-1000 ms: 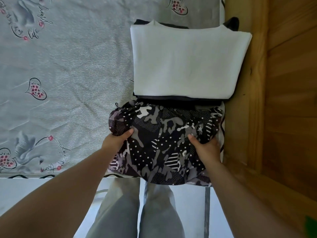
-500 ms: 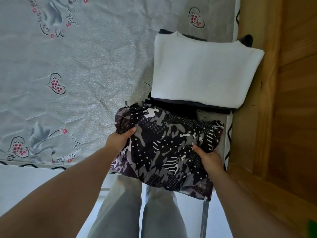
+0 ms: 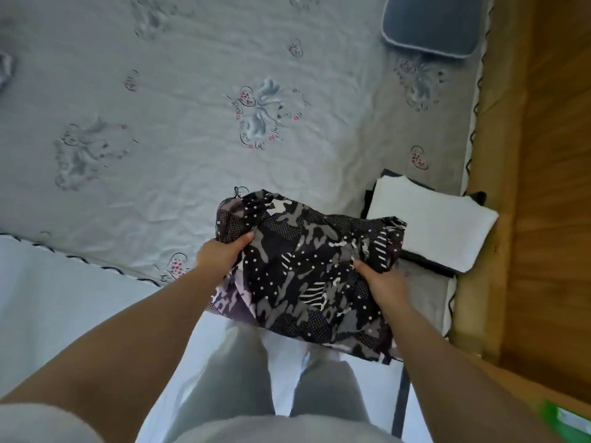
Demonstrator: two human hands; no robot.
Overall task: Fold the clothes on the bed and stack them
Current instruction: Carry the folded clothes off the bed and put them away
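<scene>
Clothes already folded make a stack (image 3: pixel 438 231) at the bed's (image 3: pixel 192 91) right edge. Just left of it, nearer the right hand (image 3: pixel 382 281) than the left hand (image 3: pixel 220 254), hangs a patterned garment (image 3: pixel 307 270), both hands gripping it.

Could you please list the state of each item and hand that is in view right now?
patterned garment: bunched, gripped at both sides, partly hanging past the bed edge.
left hand: grips the garment's left side.
right hand: grips its right side.
white folded garment: folded flat, on top of dark clothes.
blue cushion: lying on the bed.
</scene>
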